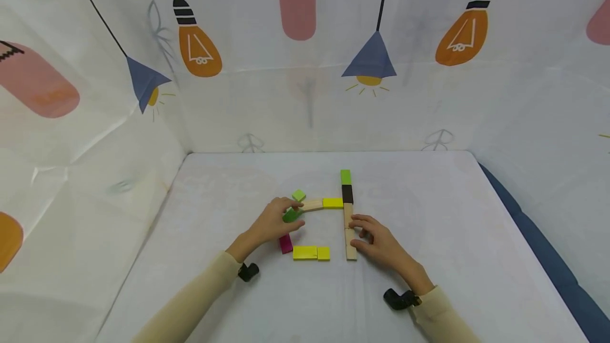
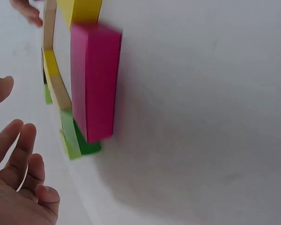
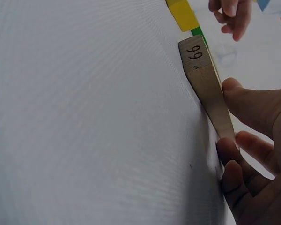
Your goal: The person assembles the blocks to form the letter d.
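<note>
My left hand (image 1: 278,219) hovers over the left part of a block outline, thumb and fingers spread with nothing between them. Under it lies a dark green block (image 1: 292,215), partly covered; a light green block (image 1: 298,195) sits behind. Near its wrist is a magenta block (image 2: 96,84), large in the left wrist view. Along the outline's right side, my right hand (image 1: 381,241) rests its thumb and loosely bent fingertips at the outer edge of two plain wooden blocks (image 1: 350,245). In the right wrist view the near wooden block (image 3: 196,55) has a printed "99" on its end.
A black block (image 1: 347,193) and a light green block (image 1: 345,177) extend the right row. A yellow block (image 1: 332,203) and a wooden block (image 1: 312,205) form the back. Two yellow blocks (image 1: 305,252) lie in front. The white table (image 1: 238,173) meets a patterned sheet behind.
</note>
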`<state>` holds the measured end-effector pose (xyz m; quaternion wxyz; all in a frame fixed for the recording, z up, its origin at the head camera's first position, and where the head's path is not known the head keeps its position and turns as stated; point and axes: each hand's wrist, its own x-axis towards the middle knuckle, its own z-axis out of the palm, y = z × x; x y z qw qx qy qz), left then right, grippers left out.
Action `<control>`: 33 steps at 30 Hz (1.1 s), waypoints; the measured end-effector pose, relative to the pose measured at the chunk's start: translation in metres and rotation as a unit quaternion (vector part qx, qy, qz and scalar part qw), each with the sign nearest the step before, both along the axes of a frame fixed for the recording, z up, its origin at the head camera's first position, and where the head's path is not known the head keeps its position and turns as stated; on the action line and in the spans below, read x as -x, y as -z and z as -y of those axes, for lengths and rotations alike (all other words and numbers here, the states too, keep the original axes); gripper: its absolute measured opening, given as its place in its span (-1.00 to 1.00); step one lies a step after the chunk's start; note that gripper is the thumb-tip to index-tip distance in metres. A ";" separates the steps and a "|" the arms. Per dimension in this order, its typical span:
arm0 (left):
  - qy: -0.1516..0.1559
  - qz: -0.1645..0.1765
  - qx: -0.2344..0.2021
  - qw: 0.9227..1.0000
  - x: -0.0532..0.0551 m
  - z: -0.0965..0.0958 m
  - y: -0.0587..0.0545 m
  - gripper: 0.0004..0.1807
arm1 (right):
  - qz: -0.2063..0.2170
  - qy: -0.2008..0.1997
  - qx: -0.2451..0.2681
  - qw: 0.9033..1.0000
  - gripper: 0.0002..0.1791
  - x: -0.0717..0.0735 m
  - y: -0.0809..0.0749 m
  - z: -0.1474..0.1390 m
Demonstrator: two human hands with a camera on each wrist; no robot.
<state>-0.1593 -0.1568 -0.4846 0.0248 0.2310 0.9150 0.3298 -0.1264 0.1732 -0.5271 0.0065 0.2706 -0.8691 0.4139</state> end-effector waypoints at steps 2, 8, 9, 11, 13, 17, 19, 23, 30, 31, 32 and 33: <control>-0.025 0.011 -0.013 1.000 0.012 0.004 0.000 -0.52 | 0.003 0.000 -0.003 1.000 -0.51 0.000 -0.001 0.000; -0.081 0.032 -0.049 0.995 0.044 0.006 0.006 -0.56 | 0.009 0.006 -0.011 1.000 -0.51 0.001 0.000 -0.002; -0.085 0.036 -0.052 0.994 0.047 0.006 0.008 -0.56 | 0.010 0.006 -0.010 1.000 -0.51 0.001 0.000 -0.003; -0.090 0.046 -0.056 0.993 0.053 0.006 0.011 -0.55 | 0.013 0.005 -0.007 1.000 -0.51 0.001 0.000 -0.003; -0.091 0.054 -0.051 0.993 0.057 0.005 0.015 -0.53 | 0.015 0.003 -0.005 1.000 -0.51 0.002 0.001 -0.003; -0.087 0.060 -0.043 0.993 0.063 0.005 0.019 -0.51 | 0.017 0.001 -0.004 1.000 -0.51 0.002 0.002 -0.003; -0.085 0.062 -0.041 0.994 0.064 0.006 0.018 -0.51 | 0.016 0.001 -0.005 1.000 -0.51 0.003 0.002 -0.004; -0.074 0.068 -0.034 0.994 0.067 0.008 0.015 -0.49 | 0.013 0.002 -0.006 1.000 -0.51 0.003 0.001 -0.003; -0.053 0.095 -0.006 0.994 0.073 0.010 0.015 -0.49 | 0.008 0.003 -0.005 1.000 -0.50 0.004 0.003 -0.004; -0.050 0.100 -0.004 0.994 0.074 0.010 0.016 -0.49 | 0.008 0.003 -0.004 1.000 -0.50 0.004 0.004 -0.004; -0.049 0.105 -0.003 0.993 0.074 0.010 0.016 -0.50 | 0.008 0.002 -0.002 1.000 -0.50 0.005 0.004 -0.004; -0.048 0.108 -0.002 0.993 0.075 0.009 0.016 -0.51 | 0.008 0.001 -0.001 1.000 -0.50 0.005 0.004 -0.004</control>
